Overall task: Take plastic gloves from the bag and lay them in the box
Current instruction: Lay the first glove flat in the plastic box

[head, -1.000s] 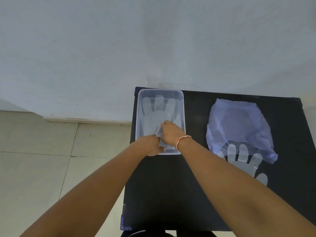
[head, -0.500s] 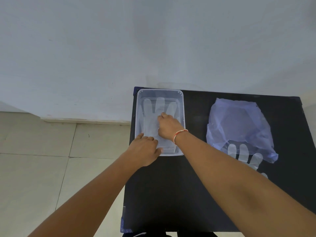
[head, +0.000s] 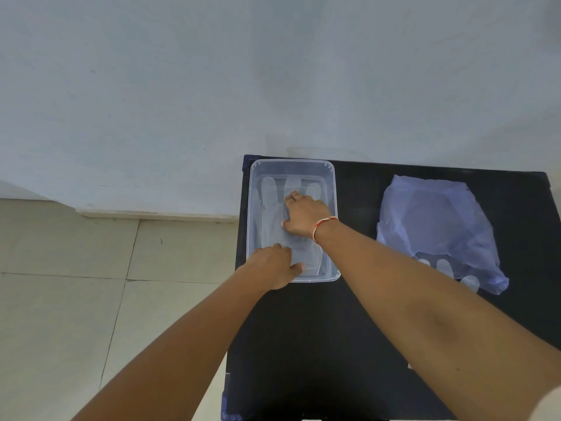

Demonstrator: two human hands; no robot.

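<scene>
Where walls crowd, right hand [head: 305,218] on glove [head: 273,214].

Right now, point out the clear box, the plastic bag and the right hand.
clear box [head: 332,177]: head view, far right rim.
plastic bag [head: 437,214]: head view, middle of the film.
right hand [head: 305,215]: head view, back of the hand.

A plain indoor room, more like a bare home corner or a simple work space than a kitchen, lab or shop; which of these cannot be told. A pale unmarked wall [head: 212,86] meets a floor of large cream tiles [head: 60,314] at a low skirting strip [head: 151,214]. Pushed against the wall stands a small black table [head: 303,344], carrying only a clear plastic box [head: 332,189] and a thin bluish plastic bag [head: 437,220].
</scene>
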